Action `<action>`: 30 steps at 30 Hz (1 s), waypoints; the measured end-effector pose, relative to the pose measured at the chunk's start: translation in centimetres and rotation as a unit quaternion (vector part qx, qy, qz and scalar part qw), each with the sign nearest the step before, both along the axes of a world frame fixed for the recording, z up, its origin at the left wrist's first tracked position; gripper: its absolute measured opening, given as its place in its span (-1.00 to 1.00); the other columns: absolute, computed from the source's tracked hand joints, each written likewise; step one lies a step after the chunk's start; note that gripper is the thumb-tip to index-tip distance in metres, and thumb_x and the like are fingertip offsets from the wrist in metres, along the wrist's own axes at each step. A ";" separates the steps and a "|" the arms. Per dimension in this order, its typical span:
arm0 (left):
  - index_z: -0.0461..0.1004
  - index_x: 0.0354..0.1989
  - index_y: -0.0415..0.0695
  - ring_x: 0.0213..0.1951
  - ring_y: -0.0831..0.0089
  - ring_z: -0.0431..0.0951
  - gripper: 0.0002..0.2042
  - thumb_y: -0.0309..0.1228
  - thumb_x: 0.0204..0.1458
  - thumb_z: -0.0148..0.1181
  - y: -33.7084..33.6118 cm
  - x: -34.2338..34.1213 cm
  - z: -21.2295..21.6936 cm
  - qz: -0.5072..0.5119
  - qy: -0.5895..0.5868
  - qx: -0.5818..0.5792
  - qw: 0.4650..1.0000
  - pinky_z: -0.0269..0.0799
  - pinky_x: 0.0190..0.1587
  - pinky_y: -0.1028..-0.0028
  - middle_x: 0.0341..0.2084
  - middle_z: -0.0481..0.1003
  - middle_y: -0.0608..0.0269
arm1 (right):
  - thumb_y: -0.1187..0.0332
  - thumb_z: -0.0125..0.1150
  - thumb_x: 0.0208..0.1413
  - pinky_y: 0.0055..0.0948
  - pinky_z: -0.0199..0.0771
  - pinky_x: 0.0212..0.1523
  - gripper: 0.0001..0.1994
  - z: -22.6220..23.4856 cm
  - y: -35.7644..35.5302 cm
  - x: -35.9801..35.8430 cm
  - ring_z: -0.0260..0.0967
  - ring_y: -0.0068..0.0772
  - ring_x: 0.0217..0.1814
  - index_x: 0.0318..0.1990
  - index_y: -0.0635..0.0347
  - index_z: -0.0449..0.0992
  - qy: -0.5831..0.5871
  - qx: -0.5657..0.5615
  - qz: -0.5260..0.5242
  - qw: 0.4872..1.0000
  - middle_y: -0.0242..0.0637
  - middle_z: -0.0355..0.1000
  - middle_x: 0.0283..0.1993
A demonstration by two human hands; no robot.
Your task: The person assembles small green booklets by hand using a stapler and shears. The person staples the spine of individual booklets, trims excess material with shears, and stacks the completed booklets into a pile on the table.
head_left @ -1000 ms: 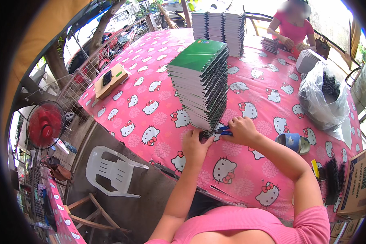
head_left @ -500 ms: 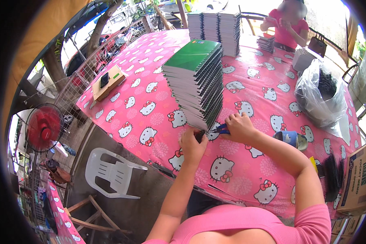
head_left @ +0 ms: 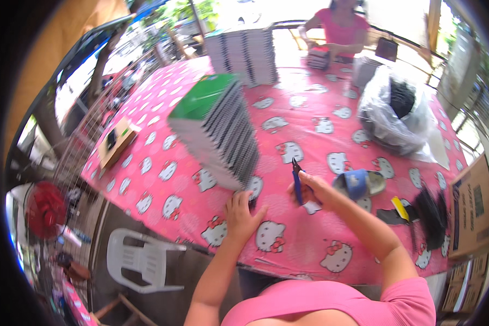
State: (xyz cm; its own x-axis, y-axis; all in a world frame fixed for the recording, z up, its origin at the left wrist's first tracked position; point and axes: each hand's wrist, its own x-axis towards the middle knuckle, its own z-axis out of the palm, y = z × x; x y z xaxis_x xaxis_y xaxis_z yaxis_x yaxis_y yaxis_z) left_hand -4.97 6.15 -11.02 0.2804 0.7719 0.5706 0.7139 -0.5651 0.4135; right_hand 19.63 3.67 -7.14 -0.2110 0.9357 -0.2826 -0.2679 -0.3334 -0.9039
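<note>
A tall stack of spiral-bound notebooks (head_left: 217, 130) with a green top cover stands on the pink table, its black coils facing right. My left hand (head_left: 242, 217) rests at the stack's lower near corner, thumb apart from the fingers. A small dark piece (head_left: 252, 202) shows beside its fingertips, too blurred to name. My right hand (head_left: 315, 193) grips blue-handled pliers (head_left: 297, 182), raised to the right of the stack with the dark jaws pointing away from me.
More notebook stacks (head_left: 242, 54) stand behind. A clear bag of black coils (head_left: 399, 114), a blue slipper (head_left: 357, 183), a yellow-handled tool (head_left: 400, 208), black coils (head_left: 432, 217) and a carton (head_left: 475, 204) lie right. A co-worker (head_left: 345, 30) handles small books across the table. A white chair (head_left: 141, 258) stands left.
My right hand has drawn the pliers away from the stack's lower corner and turned them upward. My left hand has loosened its fingers. The view has shifted, and the co-worker's hands are lower.
</note>
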 end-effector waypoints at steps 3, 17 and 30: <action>0.50 -0.12 -0.01 -0.12 0.19 0.39 -0.66 -0.17 -0.07 0.29 -2.0 2.1 3.1 -0.101 0.135 0.022 0.985 0.24 -0.09 0.16 -0.23 0.43 0.24 | -0.26 -0.29 0.24 -0.27 0.49 -0.16 -0.29 -3.4 -1.5 0.9 0.50 -0.20 -0.28 -0.15 0.32 0.51 0.278 0.017 0.063 0.958 -0.13 0.53 -0.29; 0.40 -0.43 0.03 -0.58 0.46 0.40 -0.83 -0.21 0.13 0.14 12.4 26.0 13.9 -0.141 -0.531 -0.611 0.570 0.31 -0.46 0.42 -0.62 0.41 0.38 | -0.28 -0.19 0.19 -0.17 0.49 -0.05 -0.31 -4.9 0.6 1.3 0.53 -0.12 -0.21 -0.20 0.28 0.53 0.420 -0.101 -0.012 0.902 -0.12 0.55 -0.27; 0.25 0.20 -0.38 0.28 0.05 0.20 -0.34 -0.15 0.04 0.26 11.1 50.4 22.0 -0.283 -0.273 -0.516 0.761 0.10 0.25 0.08 0.23 0.22 -0.18 | -0.29 -0.16 0.18 -0.28 0.48 -0.21 -0.40 -2.4 -0.7 0.2 0.48 -0.27 -0.36 -0.30 0.13 0.44 0.317 -0.078 -0.073 0.942 -0.23 0.50 -0.34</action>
State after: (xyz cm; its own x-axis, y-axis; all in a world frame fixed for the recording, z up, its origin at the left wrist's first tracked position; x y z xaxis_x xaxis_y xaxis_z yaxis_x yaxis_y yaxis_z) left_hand 45.47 17.23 10.99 0.6737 0.7314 -0.1060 0.0385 0.1086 0.9933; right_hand 19.78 2.94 -9.59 -0.2562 0.9253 -0.2797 -0.7912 -0.3669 -0.4893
